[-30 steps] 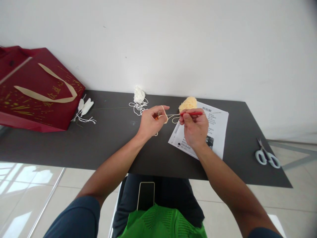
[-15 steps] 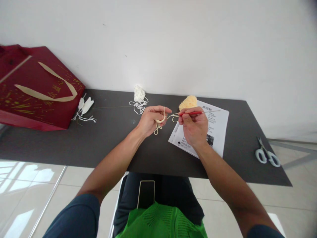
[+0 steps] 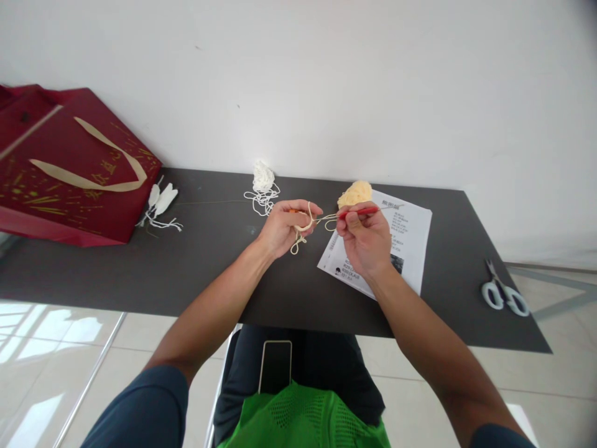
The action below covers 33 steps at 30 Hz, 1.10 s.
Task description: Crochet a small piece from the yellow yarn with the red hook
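Yarn (image 3: 308, 219), pale yellow, sits right at the centre of the action, looped around the left hand (image 3: 283, 228) and hanging in a short tail just below it, above the dark bench (image 3: 209, 274). That left hand's fingers are curled together, pinching the strand, with something small and orange showing between them. Across from it, the right hand (image 3: 366, 239) has its fingers clamped on the red handle of a crochet hook (image 3: 361, 211), the thin metal shaft pointing left toward the loop; whether the tip is actually through the loop is too fine to tell. A thread runs between the two hands. Just behind the right hand, a yellow yarn ball (image 3: 355, 193) rests at the top edge of a printed sheet (image 3: 410, 242). Further back, a white yarn tangle (image 3: 262, 183) lies near the wall. A red gift bag (image 3: 69, 168) lies far left, and scissors (image 3: 501, 292) wait well apart on the right.
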### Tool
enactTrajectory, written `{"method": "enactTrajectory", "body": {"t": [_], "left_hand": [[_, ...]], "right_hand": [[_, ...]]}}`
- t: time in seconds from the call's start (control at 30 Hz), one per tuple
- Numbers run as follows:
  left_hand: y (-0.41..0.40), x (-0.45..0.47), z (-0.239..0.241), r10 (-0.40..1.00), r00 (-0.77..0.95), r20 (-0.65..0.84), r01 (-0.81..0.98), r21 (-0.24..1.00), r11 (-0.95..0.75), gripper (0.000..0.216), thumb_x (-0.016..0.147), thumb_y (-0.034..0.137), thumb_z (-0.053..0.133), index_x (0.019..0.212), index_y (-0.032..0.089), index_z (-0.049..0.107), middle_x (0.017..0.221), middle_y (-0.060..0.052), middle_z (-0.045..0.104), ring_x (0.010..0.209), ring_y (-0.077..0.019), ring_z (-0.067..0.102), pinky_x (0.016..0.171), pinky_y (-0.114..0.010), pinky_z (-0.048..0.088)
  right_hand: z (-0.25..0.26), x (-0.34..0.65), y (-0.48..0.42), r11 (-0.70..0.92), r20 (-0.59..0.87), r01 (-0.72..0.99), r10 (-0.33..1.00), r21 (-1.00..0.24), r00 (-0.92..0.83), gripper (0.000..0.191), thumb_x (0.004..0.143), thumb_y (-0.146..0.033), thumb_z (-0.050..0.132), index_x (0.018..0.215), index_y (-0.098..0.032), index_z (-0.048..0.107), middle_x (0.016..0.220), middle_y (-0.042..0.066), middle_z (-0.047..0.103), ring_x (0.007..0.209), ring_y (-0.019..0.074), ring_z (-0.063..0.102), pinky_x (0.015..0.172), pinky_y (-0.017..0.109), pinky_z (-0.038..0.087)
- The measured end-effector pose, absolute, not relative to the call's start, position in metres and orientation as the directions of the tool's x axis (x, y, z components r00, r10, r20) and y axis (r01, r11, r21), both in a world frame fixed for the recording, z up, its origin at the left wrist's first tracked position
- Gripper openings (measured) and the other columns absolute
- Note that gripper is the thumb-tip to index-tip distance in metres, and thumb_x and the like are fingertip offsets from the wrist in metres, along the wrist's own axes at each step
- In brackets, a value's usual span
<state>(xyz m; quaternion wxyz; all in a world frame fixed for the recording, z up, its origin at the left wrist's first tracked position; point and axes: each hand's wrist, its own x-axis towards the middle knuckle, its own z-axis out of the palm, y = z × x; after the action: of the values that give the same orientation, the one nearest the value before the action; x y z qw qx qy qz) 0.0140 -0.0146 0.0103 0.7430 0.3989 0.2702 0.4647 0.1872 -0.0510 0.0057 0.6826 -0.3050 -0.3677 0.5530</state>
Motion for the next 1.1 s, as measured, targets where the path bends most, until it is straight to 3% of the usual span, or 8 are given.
{"method": "enactTrajectory", "body": {"t": [0.17,0.27,0.53,0.73,0.9,1.1], "left_hand": [[-0.015,0.016,0.004,0.956,0.258,0.138,-0.323,0.945,-0.05,0.013,0.071,0.018,0.082,0.084,0.018,0.082,0.073,-0.001,0.07,0.063,-0.0082,0.055,0.059,-0.022,0.04],[-0.017,0.019,0.004,0.959,0.216,0.183,-0.258,0.958,-0.125,0.014,0.072,0.018,0.081,0.086,0.02,0.083,0.084,-0.002,0.075,0.072,-0.01,0.061,0.067,-0.023,0.046],[-0.027,0.031,0.005,0.987,0.15,0.062,-0.256,0.966,-0.022,0.037,0.069,0.02,0.082,0.106,0.017,0.08,0.076,0.0,0.071,0.065,-0.0105,0.062,0.064,-0.024,0.049],[-0.029,0.033,0.005,0.992,0.076,0.096,-0.21,0.975,-0.079,0.042,0.071,0.016,0.076,0.113,0.019,0.077,0.073,0.004,0.064,0.06,-0.007,0.057,0.057,-0.02,0.045],[-0.03,0.033,0.006,0.991,0.058,0.117,-0.183,0.977,-0.105,0.043,0.07,0.013,0.073,0.113,0.018,0.077,0.074,0.005,0.062,0.06,-0.0063,0.054,0.055,-0.02,0.043],[-0.03,0.032,0.004,0.987,0.013,0.159,-0.13,0.979,-0.156,0.044,0.07,0.011,0.07,0.114,0.02,0.077,0.074,0.005,0.06,0.061,-0.007,0.05,0.058,-0.021,0.043]], "right_hand": [[0.001,0.189,-0.047,0.04,-0.034,-0.631,0.994,-0.775,0.106,0.026,0.073,-0.034,0.093,0.079,-0.022,0.071,0.083,-0.004,0.077,0.064,0.0034,0.066,0.057,0.012,0.056],[-0.001,0.186,-0.048,0.006,-0.085,-0.645,0.99,-0.764,0.111,0.023,0.074,-0.033,0.092,0.081,-0.022,0.073,0.088,-0.004,0.079,0.067,0.0031,0.069,0.063,0.011,0.06],[-0.001,0.167,-0.058,0.071,-0.037,-0.608,0.986,-0.791,0.163,0.023,0.076,-0.034,0.091,0.085,-0.023,0.072,0.089,-0.003,0.082,0.072,0.0053,0.074,0.073,0.013,0.065],[-0.002,0.163,-0.059,0.058,-0.048,-0.588,0.985,-0.807,0.163,0.022,0.078,-0.034,0.089,0.086,-0.024,0.072,0.09,-0.003,0.081,0.071,0.0069,0.073,0.072,0.018,0.066],[-0.001,0.164,-0.058,0.055,-0.042,-0.594,0.988,-0.803,0.148,0.022,0.078,-0.034,0.089,0.087,-0.023,0.072,0.09,-0.002,0.081,0.072,0.0061,0.073,0.071,0.015,0.063],[0.002,0.166,-0.06,0.178,0.061,-0.514,0.97,-0.839,0.236,0.021,0.08,-0.033,0.088,0.086,-0.024,0.07,0.085,-0.003,0.079,0.067,0.0084,0.069,0.061,0.02,0.059]]}}
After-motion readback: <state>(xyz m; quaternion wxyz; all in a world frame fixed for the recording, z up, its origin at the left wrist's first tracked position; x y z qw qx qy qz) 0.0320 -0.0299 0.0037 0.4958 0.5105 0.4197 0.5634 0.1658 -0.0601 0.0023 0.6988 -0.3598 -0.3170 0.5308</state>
